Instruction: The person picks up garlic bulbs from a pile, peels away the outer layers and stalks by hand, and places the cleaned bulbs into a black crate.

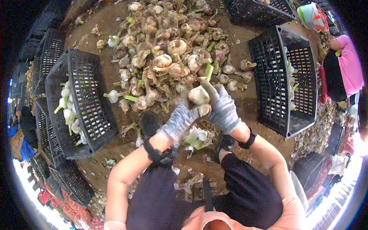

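A whitish garlic bulb (199,95) with a cut green stem (209,72) above it is held between my two gloved hands, over the near edge of a big heap of garlic (163,60). My left hand (183,118) closes on the bulb from the left and below, its thumb against the underside; motion blurs the fingers a little. From the right, my right hand (223,109) curls its fingers round the bulb's upper right side. Both gloves are grey with pale, soiled fingertips. Peeled skins and leaf scraps (198,137) lie on the ground beneath my hands.
A black crate (94,103) with clean white garlic stands at left; another black crate (283,84) with some bulbs is at right. Loose bulbs (113,96) lie around the heap. A white bucket (312,17) and a person in pink (350,69) are at far right.
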A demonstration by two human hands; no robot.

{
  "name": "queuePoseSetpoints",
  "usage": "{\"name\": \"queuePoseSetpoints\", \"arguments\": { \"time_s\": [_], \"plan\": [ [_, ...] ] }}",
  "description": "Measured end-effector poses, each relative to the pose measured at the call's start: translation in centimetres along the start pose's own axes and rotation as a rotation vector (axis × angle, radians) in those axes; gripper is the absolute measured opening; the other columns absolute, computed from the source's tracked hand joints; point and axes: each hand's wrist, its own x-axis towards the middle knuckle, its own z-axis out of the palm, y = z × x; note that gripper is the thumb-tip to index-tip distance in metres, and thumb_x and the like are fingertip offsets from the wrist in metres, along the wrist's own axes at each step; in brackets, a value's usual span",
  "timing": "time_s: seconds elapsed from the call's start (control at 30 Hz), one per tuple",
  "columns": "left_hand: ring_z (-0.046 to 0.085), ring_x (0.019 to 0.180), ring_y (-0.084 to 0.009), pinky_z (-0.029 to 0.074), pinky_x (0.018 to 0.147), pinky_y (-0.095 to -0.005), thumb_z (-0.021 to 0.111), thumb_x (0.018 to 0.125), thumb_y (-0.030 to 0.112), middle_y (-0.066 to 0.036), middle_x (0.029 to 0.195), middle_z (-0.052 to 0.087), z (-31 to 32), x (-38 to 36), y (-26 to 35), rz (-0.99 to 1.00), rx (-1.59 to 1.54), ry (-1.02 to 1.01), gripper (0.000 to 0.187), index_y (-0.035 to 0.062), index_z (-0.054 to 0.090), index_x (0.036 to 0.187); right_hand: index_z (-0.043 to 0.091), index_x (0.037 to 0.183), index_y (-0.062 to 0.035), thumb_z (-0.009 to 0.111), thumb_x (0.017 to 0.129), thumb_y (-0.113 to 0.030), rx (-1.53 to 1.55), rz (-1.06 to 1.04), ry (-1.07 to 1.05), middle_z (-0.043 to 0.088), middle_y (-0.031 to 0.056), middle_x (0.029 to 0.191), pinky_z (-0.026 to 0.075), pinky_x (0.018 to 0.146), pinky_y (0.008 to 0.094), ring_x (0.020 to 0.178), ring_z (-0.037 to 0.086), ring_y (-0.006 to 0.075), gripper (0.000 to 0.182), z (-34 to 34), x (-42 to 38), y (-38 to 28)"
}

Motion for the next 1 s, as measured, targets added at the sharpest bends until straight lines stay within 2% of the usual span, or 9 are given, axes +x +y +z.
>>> {"name": "queuePoseSetpoints", "arguments": {
  "time_s": [0.07, 0.17, 0.37, 0.47, 0.73, 0.83, 0.87, 0.93, 1.0],
  "plan": [
    [0.051, 0.098, -0.0123, 0.042, 0.088, -0.0277, 0.075, 0.070, 0.027, -0.002, 0.108, 0.053, -0.2, 0.3, -0.1, -0.016, -0.028, 0.071, 0.062, 0.0077, 0.044, 0.121, 0.048, 0.119, -0.0091, 0.066, 0.074, -0.013, -0.004, -0.054, 0.085, 0.058, 0.0158, 0.096, 0.050, 0.072, 0.0382, 0.078, 0.060, 0.0311, 0.049, -0.8, -0.6, -0.7],
    [0.051, 0.097, -0.0123, 0.043, 0.087, -0.0270, 0.077, 0.068, 0.026, -0.002, 0.107, 0.054, -0.6, 0.2, 0.0, 0.047, -0.040, 0.122, 0.064, 0.0080, 0.044, 0.120, 0.050, 0.107, -0.0004, 0.065, 0.080, -0.014, 0.787, 0.405, -0.021, 0.061, 0.0092, 0.091, 0.047, 0.078, 0.0287, 0.087, 0.055, 0.0135, 0.034, -2.6, -0.8, -0.5],
    [0.050, 0.105, -0.0160, 0.043, 0.092, -0.0306, 0.085, 0.055, 0.032, -0.006, 0.114, 0.052, -0.1, -0.4, 0.6, 0.163, 0.147, 0.048, 0.089, 0.0055, 0.038, 0.126, 0.053, 0.108, 0.0001, 0.063, 0.083, -0.024, 0.941, 0.248, -0.011, 0.061, 0.0080, 0.092, 0.046, 0.078, 0.0285, 0.085, 0.054, 0.0123, 0.036, -1.0, 0.5, 0.3],
    [0.052, 0.099, -0.0142, 0.046, 0.086, -0.0280, 0.082, 0.061, 0.011, -0.006, 0.110, 0.053, 0.6, -0.7, 0.5, 0.220, 0.135, 0.090, 0.071, 0.0032, 0.041, 0.119, 0.055, 0.106, 0.0011, 0.063, 0.083, -0.023, 0.898, 0.344, -0.119, 0.062, 0.0081, 0.090, 0.046, 0.076, 0.0284, 0.082, 0.054, 0.0118, 0.034, -0.6, 0.9, 1.0],
    [0.051, 0.102, -0.0167, 0.046, 0.088, -0.0298, 0.087, 0.054, 0.017, -0.006, 0.112, 0.054, 0.0, -0.8, 1.6, 0.102, 0.103, 0.037, 0.084, 0.0036, 0.041, 0.124, 0.059, 0.100, 0.0019, 0.065, 0.082, -0.021, 0.841, 0.342, -0.196, 0.063, 0.0071, 0.085, 0.047, 0.074, 0.0278, 0.079, 0.055, 0.0111, 0.029, -2.9, 0.7, 0.9],
    [0.056, 0.095, -0.0176, 0.047, 0.086, -0.0355, 0.063, 0.075, 0.055, -0.005, 0.107, 0.058, -1.4, -1.1, 2.8, -0.097, 0.135, -0.019, 0.066, 0.0061, 0.050, 0.117, 0.060, 0.096, 0.0016, 0.063, 0.080, -0.017, 0.771, 0.338, -0.281, 0.064, 0.0070, 0.084, 0.047, 0.073, 0.0280, 0.078, 0.057, 0.0114, 0.025, -2.9, 0.3, 1.0],
    [0.056, 0.095, -0.0176, 0.047, 0.086, -0.0355, 0.063, 0.075, 0.055, -0.005, 0.107, 0.058, -1.6, -0.9, 2.5, -0.095, 0.134, -0.017, 0.066, 0.0061, 0.050, 0.117, 0.060, 0.096, 0.0016, 0.063, 0.080, -0.017, 0.770, 0.337, -0.283, 0.064, 0.0070, 0.084, 0.047, 0.073, 0.0280, 0.078, 0.057, 0.0114, 0.025, -2.6, -0.1, 1.3],
    [0.059, 0.085, -0.0192, 0.048, 0.081, -0.0416, 0.049, 0.076, 0.068, -0.008, 0.101, 0.061, -2.2, -0.4, 1.5, -0.370, -0.558, -0.009, 0.074, 0.0076, 0.049, 0.120, 0.061, 0.095, 0.0009, 0.061, 0.080, -0.014, 0.764, 0.259, -0.218, 0.064, 0.0087, 0.083, 0.047, 0.072, 0.0286, 0.076, 0.059, 0.0145, 0.021, -2.2, -0.8, 0.9],
    [0.061, 0.075, -0.0199, 0.053, 0.070, -0.0399, 0.050, 0.076, 0.066, -0.010, 0.096, 0.063, -3.1, -0.6, 1.6, -0.375, -0.534, 0.012, 0.071, 0.0096, 0.050, 0.118, 0.061, 0.097, -0.0006, 0.061, 0.078, -0.011, 0.679, 0.209, -0.195, 0.063, 0.0099, 0.080, 0.048, 0.071, 0.0299, 0.076, 0.060, 0.0182, 0.022, -2.1, -0.7, 0.7]
  ]
}}
